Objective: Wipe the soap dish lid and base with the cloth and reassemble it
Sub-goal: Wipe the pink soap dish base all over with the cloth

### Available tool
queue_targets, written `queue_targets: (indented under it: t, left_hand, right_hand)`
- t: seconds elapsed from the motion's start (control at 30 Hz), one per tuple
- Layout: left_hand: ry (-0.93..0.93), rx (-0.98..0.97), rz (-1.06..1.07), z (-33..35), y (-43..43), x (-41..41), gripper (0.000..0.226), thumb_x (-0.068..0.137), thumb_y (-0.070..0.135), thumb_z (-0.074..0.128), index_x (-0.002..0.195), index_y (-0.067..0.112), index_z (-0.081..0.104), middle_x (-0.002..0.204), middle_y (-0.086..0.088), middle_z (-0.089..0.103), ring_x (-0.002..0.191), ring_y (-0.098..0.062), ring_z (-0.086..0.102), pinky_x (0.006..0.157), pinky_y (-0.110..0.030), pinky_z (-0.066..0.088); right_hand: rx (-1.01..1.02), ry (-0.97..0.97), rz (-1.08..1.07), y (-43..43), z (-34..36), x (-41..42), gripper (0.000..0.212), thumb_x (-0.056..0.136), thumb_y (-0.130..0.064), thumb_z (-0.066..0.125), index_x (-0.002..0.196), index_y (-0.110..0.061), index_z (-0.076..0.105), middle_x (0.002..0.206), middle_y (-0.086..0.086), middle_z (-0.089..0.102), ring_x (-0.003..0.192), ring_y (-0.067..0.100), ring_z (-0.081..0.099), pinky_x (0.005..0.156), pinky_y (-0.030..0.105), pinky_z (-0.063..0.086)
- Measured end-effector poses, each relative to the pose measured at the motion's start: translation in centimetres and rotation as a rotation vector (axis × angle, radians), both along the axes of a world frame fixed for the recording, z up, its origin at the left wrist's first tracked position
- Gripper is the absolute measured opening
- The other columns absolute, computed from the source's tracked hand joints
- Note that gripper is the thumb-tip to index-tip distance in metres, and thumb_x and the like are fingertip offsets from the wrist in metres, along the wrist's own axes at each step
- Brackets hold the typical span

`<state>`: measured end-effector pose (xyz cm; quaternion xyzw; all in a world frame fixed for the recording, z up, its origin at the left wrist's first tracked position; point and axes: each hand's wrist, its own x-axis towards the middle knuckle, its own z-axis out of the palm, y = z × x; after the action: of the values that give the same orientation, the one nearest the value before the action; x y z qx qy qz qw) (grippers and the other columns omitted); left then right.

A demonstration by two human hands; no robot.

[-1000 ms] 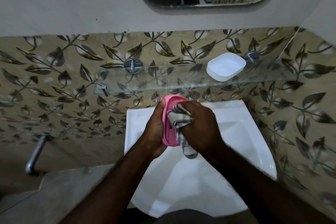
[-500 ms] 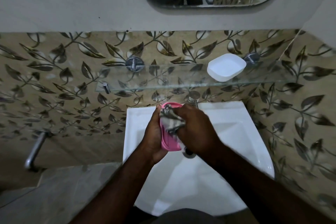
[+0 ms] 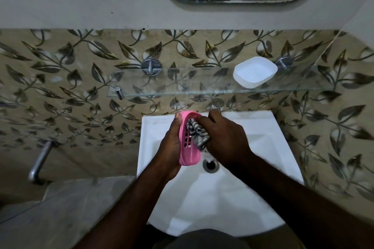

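Over sink [image 3: 263,147], pink dish [image 3: 187,153] runs near-to-far, hollow facing cloth [image 3: 197,132]

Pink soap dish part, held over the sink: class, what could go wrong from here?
1. The left hand holds the pink part on edge; the right hand pressing the cloth in might knock it into the sink.
2. The white part sits near the glass shelf's front edge; a careless reach could topple it.
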<state>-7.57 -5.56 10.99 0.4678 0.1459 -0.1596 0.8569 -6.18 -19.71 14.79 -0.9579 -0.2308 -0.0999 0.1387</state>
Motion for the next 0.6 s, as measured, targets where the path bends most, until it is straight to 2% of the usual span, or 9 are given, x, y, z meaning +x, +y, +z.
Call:
queue_targets:
  t: [0.1,0.17,0.27,0.3,0.33,0.4,0.43,0.5,0.6]
  left_hand:
    - [0.051,-0.004,0.071,0.0,-0.4,-0.2,0.067,0.087,0.065,0.042,0.119,0.011,0.065,0.11,-0.014,0.073,0.099,-0.026,0.072,0.073,-0.034,0.058]
    - [0.092,0.009,0.111,-0.2,-0.7,-0.2,0.076,0.076,0.071,0.049,0.119,0.01,0.065,0.109,-0.015,0.073,0.098,-0.028,0.071,0.077,-0.037,0.057]
    - [0.062,0.125,0.09,-0.5,-1.0,-0.3,0.059,0.09,0.065,0.041,0.112,0.016,0.066,0.093,-0.009,0.077,0.081,-0.022,0.074,0.074,-0.035,0.057]
    - [0.061,0.154,0.087,-0.5,-1.2,-0.4,0.057,0.092,0.062,0.039,0.112,0.016,0.066,0.092,-0.008,0.077,0.08,-0.022,0.073,0.075,-0.035,0.057]
    - [0.063,0.18,0.081,-0.5,-1.4,-0.5,0.057,0.092,0.062,0.039,0.112,0.016,0.067,0.094,-0.009,0.077,0.083,-0.023,0.072,0.077,-0.036,0.056]
    - [0.055,0.21,0.082,-0.5,-1.6,-0.5,0.058,0.091,0.062,0.041,0.112,0.015,0.068,0.1,-0.011,0.075,0.089,-0.026,0.071,0.084,-0.04,0.055]
    - [0.049,0.21,0.083,-0.4,-1.7,-0.4,0.057,0.09,0.062,0.042,0.109,0.016,0.069,0.102,-0.013,0.075,0.09,-0.026,0.071,0.087,-0.042,0.054]
    - [0.042,0.201,0.094,-0.2,-1.9,-0.3,0.055,0.087,0.063,0.043,0.102,0.017,0.07,0.101,-0.014,0.075,0.089,-0.027,0.07,0.09,-0.045,0.053]
    - [0.044,0.175,0.107,0.0,-2.4,-0.4,0.058,0.08,0.065,0.046,0.104,0.019,0.069,0.106,-0.015,0.074,0.091,-0.028,0.07,0.09,-0.046,0.053]
  right_hand:
    - [0.035,0.06,-0.06,0.6,-0.9,-1.2,0.029,0.083,-0.039,0.062,0.108,-0.024,0.061,0.095,0.002,0.053,0.079,0.032,0.062,0.059,0.033,0.041]
    - [0.109,0.208,-0.074,0.9,-1.8,-2.2,0.032,0.077,-0.043,0.052,0.095,-0.02,0.064,0.091,0.005,0.057,0.082,0.033,0.062,0.064,0.032,0.04]
    - [0.209,0.38,-0.037,0.4,-2.4,-2.7,0.023,0.074,-0.035,0.055,0.075,-0.013,0.062,0.079,0.008,0.06,0.081,0.031,0.061,0.065,0.033,0.04]
    - [0.228,0.44,-0.019,0.0,-2.4,-2.4,0.016,0.077,-0.029,0.06,0.069,-0.016,0.059,0.074,0.004,0.061,0.079,0.028,0.062,0.065,0.033,0.042]
    - [0.254,0.509,0.006,-0.4,-2.3,-2.2,0.018,0.08,-0.024,0.064,0.064,-0.021,0.056,0.068,-0.002,0.06,0.075,0.022,0.062,0.065,0.032,0.044]
    - [0.333,0.625,0.06,-0.9,-2.1,-2.1,0.029,0.085,-0.021,0.066,0.06,-0.026,0.053,0.061,-0.01,0.06,0.066,0.007,0.061,0.063,0.025,0.045]
    - [0.409,0.688,0.064,-1.1,-2.1,-2.0,0.026,0.085,-0.023,0.067,0.062,-0.025,0.056,0.063,-0.012,0.063,0.066,0.004,0.063,0.064,0.022,0.047]
    - [0.56,0.743,0.042,-1.4,-2.3,-2.0,0.021,0.085,-0.031,0.068,0.067,-0.022,0.063,0.069,-0.006,0.069,0.069,0.012,0.068,0.068,0.03,0.053]
    - [0.518,0.669,0.033,-1.7,-2.6,-1.7,0.028,0.086,-0.033,0.069,0.059,-0.031,0.059,0.063,-0.004,0.064,0.066,0.015,0.065,0.066,0.031,0.05]
